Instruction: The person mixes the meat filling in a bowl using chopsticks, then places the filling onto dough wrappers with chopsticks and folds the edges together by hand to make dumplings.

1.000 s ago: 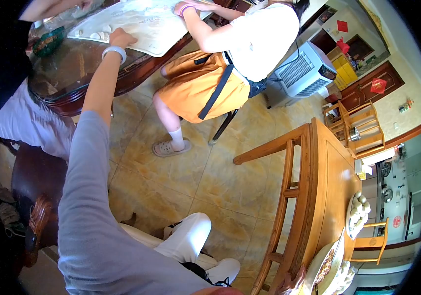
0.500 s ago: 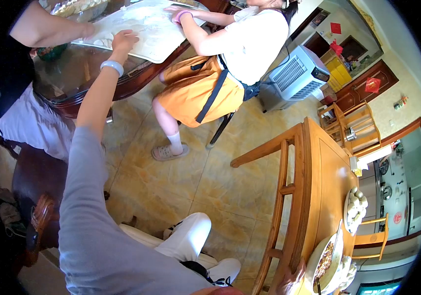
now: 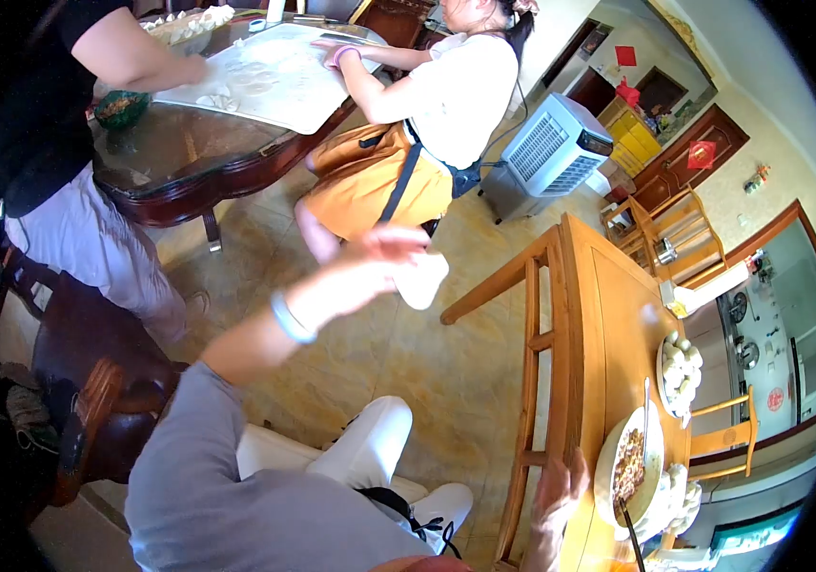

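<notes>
My left hand (image 3: pixel 379 262), with a pale bracelet at the wrist, is raised over the floor and a little blurred. A thin, white, floppy dough wrapper (image 3: pixel 419 282) hangs from its closed fingers. My right hand (image 3: pixel 561 488) is at the edge of the wooden table (image 3: pixel 608 353), fingers apart and holding nothing that I can see. Beside it stands a white bowl (image 3: pixel 654 448) of chopped filling (image 3: pixel 628 467), with a dark-handled utensil (image 3: pixel 629 529) and a thin stick (image 3: pixel 646 410) resting in it.
A plate of stuffed buns (image 3: pixel 681 374) stands behind the bowl, more pale buns (image 3: pixel 680 500) beside it. Two people work at a white floured board (image 3: pixel 279 81) on the dark table. A dark chair (image 3: pixel 93 357) stands left; an air cooler (image 3: pixel 556 143) stands beyond.
My left hand has come back from the floured board toward me, carrying a dough wrapper. My right hand shows more fully at the table edge. The view has shifted slightly.
</notes>
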Demonstrator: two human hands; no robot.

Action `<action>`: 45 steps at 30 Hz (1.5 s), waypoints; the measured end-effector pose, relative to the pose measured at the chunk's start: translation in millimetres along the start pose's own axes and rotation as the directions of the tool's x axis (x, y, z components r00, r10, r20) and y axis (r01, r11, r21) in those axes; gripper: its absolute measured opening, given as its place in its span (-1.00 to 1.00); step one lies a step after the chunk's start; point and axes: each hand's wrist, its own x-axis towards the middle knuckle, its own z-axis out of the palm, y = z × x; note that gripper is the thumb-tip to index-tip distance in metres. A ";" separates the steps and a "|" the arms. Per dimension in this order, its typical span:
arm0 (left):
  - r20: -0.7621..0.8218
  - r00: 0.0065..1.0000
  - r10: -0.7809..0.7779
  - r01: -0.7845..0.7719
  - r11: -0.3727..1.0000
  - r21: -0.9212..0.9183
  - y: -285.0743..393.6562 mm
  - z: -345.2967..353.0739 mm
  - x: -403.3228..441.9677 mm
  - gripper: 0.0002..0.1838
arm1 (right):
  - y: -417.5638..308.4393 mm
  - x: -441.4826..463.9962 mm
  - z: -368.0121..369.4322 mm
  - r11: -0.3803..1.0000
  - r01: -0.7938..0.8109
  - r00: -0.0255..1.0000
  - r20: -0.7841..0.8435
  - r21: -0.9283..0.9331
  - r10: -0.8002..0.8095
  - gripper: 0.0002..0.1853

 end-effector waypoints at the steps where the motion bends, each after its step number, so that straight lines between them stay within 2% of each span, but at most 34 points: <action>1: -0.002 0.995 -0.097 0.097 0.994 -0.059 -16.5 25.5 -9.0 -0.54 | -34.2 16.7 -11.5 0.984 -0.094 0.988 0.139 0.152 0.073 -0.71; 2: 0.002 0.981 -0.195 0.194 0.974 -0.115 -32.6 51.1 -17.4 -0.53 | -35.2 16.5 -8.3 0.935 -0.201 0.955 0.270 0.291 0.121 -0.65; 3: 0.041 0.969 -0.243 0.246 0.960 -0.132 -51.8 71.8 -24.9 -0.53 | -54.6 16.6 -11.0 0.649 -0.547 0.826 0.471 0.529 0.311 -0.58; 4: 0.082 0.953 -0.292 0.301 0.942 -0.147 -70.3 89.9 -31.8 -0.53 | -67.5 20.6 -8.3 0.490 -0.656 0.752 0.551 0.574 0.361 -0.52; 5: 0.104 0.937 -0.335 0.347 0.926 -0.147 -85.5 108.3 -39.2 -0.54 | -88.5 27.2 -10.4 0.216 -0.736 0.669 0.643 0.641 0.372 -0.55; 6: 0.125 0.918 -0.376 0.393 0.908 -0.147 -98.8 126.0 -46.7 -0.54 | -103.6 31.9 -15.8 -0.076 -0.758 0.589 0.729 0.648 0.347 -0.58; 7: 0.132 0.897 -0.422 0.434 0.897 -0.088 -107.4 142.5 -53.9 -0.54 | -103.7 29.6 -16.4 -0.137 -0.749 0.580 0.741 0.649 0.337 -0.62; 9: 0.182 0.906 -0.381 0.392 0.920 -0.024 -126.1 162.2 -66.3 -0.54 | -95.2 15.4 -15.1 -0.262 -0.722 0.558 0.763 0.640 0.326 -0.70; 14: 0.203 0.896 -0.396 0.404 0.915 0.003 -147.4 197.9 -87.2 -0.53 | -76.5 -2.5 -38.3 -0.117 -0.720 0.573 0.681 0.684 0.455 -0.87; 17: 0.199 0.888 -0.414 0.435 0.898 -0.072 -159.7 210.7 -94.6 -0.52 | -67.0 -7.0 -56.7 -0.056 -0.728 0.607 0.679 0.684 0.413 -0.83; 20: 0.250 0.792 -0.557 0.597 0.792 -0.128 -170.0 223.7 -99.4 -0.46 | -66.4 -3.7 -83.0 -0.022 -0.737 0.623 0.690 0.676 0.368 -0.75; 22: 0.374 0.754 -0.540 0.633 0.749 -0.196 -176.0 235.5 -103.3 -0.46 | -58.0 -6.0 -94.8 0.003 -0.733 0.653 0.702 0.680 0.285 -0.70; 24: 0.562 0.649 -0.512 0.744 0.581 -0.330 -190.5 242.5 -105.0 -0.41 | -55.5 -6.4 -105.1 -0.009 -0.717 0.679 0.701 0.697 0.217 -0.69; 25: 0.643 0.620 -0.451 0.760 0.551 -0.346 -198.9 247.2 -107.1 -0.37 | -55.4 -7.8 -108.7 -0.023 -0.713 0.681 0.700 0.701 0.216 -0.69; 28: 0.613 0.650 -0.448 0.753 0.486 -0.443 -207.2 263.2 -118.4 -0.35 | -46.0 -13.2 -118.4 -0.022 -0.700 0.694 0.688 0.714 0.212 -0.70; 29: 0.634 0.656 -0.409 0.748 0.468 -0.471 -207.1 270.0 -118.5 -0.44 | -39.6 -16.8 -120.0 -0.002 -0.697 0.700 0.680 0.718 0.217 -0.71; 33: 0.456 0.736 -0.500 0.676 0.569 -0.467 -215.8 279.2 -124.4 -0.64 | -17.1 -27.5 -129.8 0.040 -0.672 0.703 0.620 0.740 0.349 -0.72; 37: 0.333 0.762 -0.555 0.645 0.691 -0.325 -219.4 293.1 -123.2 -0.70 | 7.2 -41.6 -130.8 0.060 -0.683 0.677 0.601 0.727 0.426 -0.70; 40: 0.278 0.782 -0.558 0.624 0.696 -0.355 -227.7 294.9 -122.9 -0.74 | 14.1 -50.3 -135.7 0.194 -0.726 0.667 0.607 0.660 0.431 -0.69; 44: 0.264 0.801 -0.536 0.598 0.706 -0.380 -229.8 292.9 -117.2 -0.74 | 21.2 -63.2 -162.0 0.255 -0.790 0.607 0.651 0.557 0.456 -0.64; 45: 0.269 0.796 -0.542 0.604 0.687 -0.404 -235.9 287.6 -115.6 -0.74 | 37.6 -76.7 -161.5 0.324 -0.741 0.670 0.613 0.588 0.419 -0.63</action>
